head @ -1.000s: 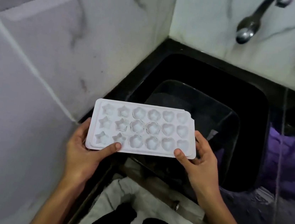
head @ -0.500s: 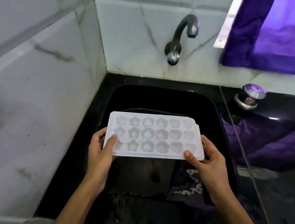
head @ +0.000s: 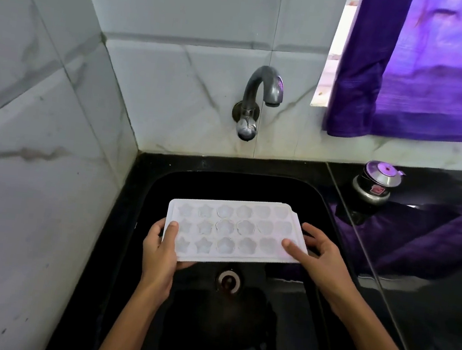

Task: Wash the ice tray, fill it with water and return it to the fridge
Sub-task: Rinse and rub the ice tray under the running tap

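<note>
A white ice tray (head: 232, 228) with star, flower and heart moulds is held level over the black sink (head: 303, 192). My left hand (head: 161, 249) grips its left end, thumb on top. My right hand (head: 320, 255) holds the right end, thumb on the tray's top and fingers spread loosely beside the edge. A curved metal tap (head: 258, 96) juts from the tiled wall above the sink, with no water running. The sink drain (head: 229, 281) shows just below the tray.
Marble-look tiled walls close in at the left and back. A small metal lidded pot (head: 375, 184) stands on the glossy black counter (head: 428, 286) at the right. A purple curtain (head: 429, 68) hangs over the window above it.
The view has risen to take in the tap and wall. The tray has moved forward and lower into the sink, and my right fingers have loosened and spread.
</note>
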A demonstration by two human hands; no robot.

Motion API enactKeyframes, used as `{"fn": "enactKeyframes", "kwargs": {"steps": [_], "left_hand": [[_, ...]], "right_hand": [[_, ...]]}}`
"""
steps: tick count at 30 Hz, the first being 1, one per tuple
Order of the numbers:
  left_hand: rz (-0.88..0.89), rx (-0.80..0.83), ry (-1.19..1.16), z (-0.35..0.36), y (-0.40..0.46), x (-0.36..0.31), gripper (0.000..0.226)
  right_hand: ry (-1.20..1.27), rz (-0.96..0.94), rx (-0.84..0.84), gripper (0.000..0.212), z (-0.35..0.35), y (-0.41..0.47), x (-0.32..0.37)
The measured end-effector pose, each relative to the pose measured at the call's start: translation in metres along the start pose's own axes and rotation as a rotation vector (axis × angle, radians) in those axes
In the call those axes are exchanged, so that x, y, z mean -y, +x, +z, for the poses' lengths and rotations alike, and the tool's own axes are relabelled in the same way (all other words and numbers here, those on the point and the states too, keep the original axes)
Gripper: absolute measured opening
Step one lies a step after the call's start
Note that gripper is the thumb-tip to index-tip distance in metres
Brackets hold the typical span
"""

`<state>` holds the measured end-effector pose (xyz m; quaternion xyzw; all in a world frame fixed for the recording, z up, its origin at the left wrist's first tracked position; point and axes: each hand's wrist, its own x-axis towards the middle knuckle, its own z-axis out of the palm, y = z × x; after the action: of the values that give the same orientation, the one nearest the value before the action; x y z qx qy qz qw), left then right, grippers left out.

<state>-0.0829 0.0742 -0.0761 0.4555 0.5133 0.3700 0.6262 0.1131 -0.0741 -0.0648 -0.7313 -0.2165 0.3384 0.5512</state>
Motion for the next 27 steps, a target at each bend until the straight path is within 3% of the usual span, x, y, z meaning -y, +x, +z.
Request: {"fn": "enactKeyframes", "kwargs": {"steps": [5,9,12,14,18,27], "left_hand": [[-0.024,-0.031,-0.004,0.014,0.021,0.0,0.024],[-0.037,-0.065,-0.004,0.024,0.036,-0.001,0.024],[-0.04,-0.082,0.004,0.029,0.045,0.001,0.024],[-0.038,-0.082,0.011,0.031,0.05,0.002,0.024],[-0.047,-0.084,0.016,0.032,0.056,0.006,0.024],[-0.036,-0.067,-0.004,0.033,0.056,0.006,0.02]], "right_hand": [[-0.043,-0.169,-0.229,0.052,0.013,0.063,0.041],[-0.073,-0.291,-0.158,0.049,0.045,0.124,0.089],[0.137,-0.029,0.029,0.056,0.072,0.168,0.124],[0.419,0.188,0.173,0.04,0.087,0.187,0.14],[0.688,0.379,0.272,0.046,0.097,0.213,0.142],[0.517,0.369,0.234,0.013,0.102,0.222,0.147]]}}
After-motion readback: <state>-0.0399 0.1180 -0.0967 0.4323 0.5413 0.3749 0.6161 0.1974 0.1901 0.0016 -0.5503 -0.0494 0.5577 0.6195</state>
